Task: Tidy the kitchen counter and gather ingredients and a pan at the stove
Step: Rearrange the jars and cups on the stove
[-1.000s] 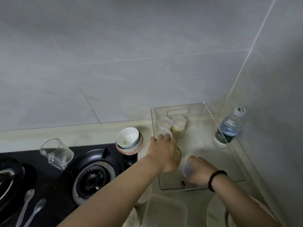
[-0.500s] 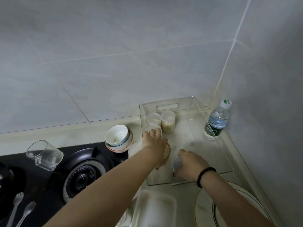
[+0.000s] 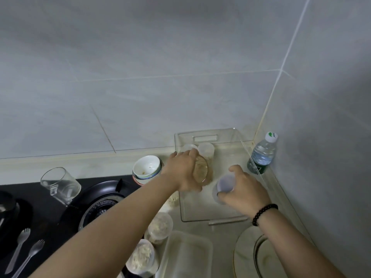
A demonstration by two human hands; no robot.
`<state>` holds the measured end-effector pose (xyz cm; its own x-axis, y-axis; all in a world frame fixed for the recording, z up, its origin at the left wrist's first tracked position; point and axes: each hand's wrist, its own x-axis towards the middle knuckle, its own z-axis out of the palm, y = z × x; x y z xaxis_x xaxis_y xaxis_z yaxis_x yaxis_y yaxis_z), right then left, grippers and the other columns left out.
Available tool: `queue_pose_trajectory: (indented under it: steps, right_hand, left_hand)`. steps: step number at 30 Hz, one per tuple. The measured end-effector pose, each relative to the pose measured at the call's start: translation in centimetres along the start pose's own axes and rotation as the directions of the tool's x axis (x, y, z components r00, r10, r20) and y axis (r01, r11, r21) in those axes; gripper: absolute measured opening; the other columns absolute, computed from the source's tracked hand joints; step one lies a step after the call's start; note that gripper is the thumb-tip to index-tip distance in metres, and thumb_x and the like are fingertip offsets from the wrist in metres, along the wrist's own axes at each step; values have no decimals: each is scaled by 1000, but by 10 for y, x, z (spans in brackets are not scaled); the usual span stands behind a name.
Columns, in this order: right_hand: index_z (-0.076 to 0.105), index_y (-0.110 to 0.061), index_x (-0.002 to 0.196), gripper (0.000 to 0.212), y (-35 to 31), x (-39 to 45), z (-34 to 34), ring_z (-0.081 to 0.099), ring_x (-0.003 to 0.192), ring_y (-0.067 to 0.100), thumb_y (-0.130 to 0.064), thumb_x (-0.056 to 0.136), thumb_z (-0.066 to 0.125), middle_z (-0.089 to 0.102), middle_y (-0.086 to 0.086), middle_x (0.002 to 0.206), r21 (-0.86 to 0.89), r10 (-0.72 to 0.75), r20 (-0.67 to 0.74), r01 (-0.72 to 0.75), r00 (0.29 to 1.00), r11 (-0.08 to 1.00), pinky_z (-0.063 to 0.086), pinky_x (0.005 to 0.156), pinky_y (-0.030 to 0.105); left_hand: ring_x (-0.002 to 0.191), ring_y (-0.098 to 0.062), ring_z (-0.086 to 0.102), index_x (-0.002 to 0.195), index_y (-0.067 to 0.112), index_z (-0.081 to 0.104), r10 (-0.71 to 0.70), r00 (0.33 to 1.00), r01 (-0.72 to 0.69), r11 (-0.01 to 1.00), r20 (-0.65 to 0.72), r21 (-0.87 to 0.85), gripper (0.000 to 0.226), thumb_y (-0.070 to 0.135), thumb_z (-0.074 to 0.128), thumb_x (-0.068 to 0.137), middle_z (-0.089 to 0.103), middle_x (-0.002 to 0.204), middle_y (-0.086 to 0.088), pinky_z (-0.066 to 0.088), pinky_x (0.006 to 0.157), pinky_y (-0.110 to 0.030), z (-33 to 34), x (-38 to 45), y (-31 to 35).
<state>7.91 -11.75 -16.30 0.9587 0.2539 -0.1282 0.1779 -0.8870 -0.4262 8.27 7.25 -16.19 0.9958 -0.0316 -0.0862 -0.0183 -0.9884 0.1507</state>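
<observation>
A tilted amber-filled jar (image 3: 201, 170) was gripped by the left hand (image 3: 183, 173) over the clear tray (image 3: 204, 131) at the counter's (image 3: 224, 231) 1 o'clock corner. A small lidded cup (image 3: 223, 186) was pinched by the right hand (image 3: 244, 190) at the jar's 4 o'clock. A spill could be caused by the tilt, or the two cups (image 3: 205, 149) at 12 o'clock could be toppled, being crowded close.

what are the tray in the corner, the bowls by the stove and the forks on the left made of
Tray: clear, glossy, hard plastic, probably acrylic; wall and counter show through it.
Bowls: glazed ceramic by the look; opaque white with a shiny rim.
Forks: likely plastic; pale, dull and slightly see-through, though dim light leaves it open.
</observation>
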Motion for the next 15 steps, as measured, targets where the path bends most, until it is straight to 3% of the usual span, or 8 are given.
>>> queue_pose_trajectory:
  steps: [3,10,15]
  right_hand:
    - [35,-23,132,72,-14,-13,-17,58,106,27,-44,73,70,57,4,121,37,-34,-100,38,994,999,50,78,33]
    - [32,-28,134,80,-68,-59,-41,58,107,30,-42,69,76,59,6,119,178,-161,-287,218,944,960,49,83,36]
    - [35,-33,129,73,-131,-88,-26,59,97,23,-37,69,77,61,0,109,329,-240,-250,316,938,890,48,75,32]
  left_hand:
    - [110,-22,54,129,20,36,-58,987,30,982,-149,-187,90,44,79,55,51,124,3,39,90,-31,-33,-24,-8]
    - [109,-14,53,129,25,38,-253,898,86,903,-359,-421,91,50,77,51,49,120,11,43,98,-40,-99,-114,-53]
    - [108,-14,55,128,33,39,-403,814,162,849,-418,-504,92,53,75,45,52,118,13,46,97,-41,-110,-206,-119]
